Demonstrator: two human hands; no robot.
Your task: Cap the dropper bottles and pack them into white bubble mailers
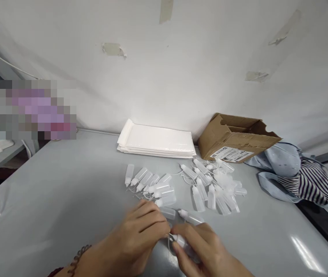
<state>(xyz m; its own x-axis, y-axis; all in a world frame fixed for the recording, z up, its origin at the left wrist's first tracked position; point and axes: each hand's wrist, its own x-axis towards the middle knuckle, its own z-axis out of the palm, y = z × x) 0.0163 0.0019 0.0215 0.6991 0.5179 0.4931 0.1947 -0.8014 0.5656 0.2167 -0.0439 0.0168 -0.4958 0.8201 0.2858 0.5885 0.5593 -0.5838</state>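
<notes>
In front of the envelopes, the right hand holds a bottle between thumb and fingers, the left hand bunches its fingers at the tip, grip unclear, and loose bottles lie nearer the envelopes.

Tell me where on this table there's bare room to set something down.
The widest free patch of table lies left of the left bottle cluster and left hand. Another lies right of the right hand, nearer than the striped cloth. It's crowded mid-table, around the right bottle cluster, and behind, where white packets and a cardboard box sit.
</notes>
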